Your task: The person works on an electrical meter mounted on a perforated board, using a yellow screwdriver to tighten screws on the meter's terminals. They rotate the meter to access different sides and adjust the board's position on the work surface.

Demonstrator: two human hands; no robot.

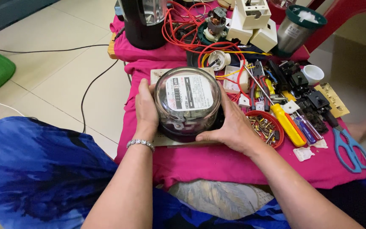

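Glass-domed meter (pixel 187 101) between both hands, screw bowl (pixel 264 127) beside right hand (pixel 234 125).

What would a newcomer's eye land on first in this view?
First, the round electricity meter with a clear glass dome at the centre, gripped on either side by the left hand and right hand over a bright pink cloth. Next, the tangle of red wires behind it. To the right lie a yellow-handled screwdriver, a red bowl of small screws and blue-handled scissors.
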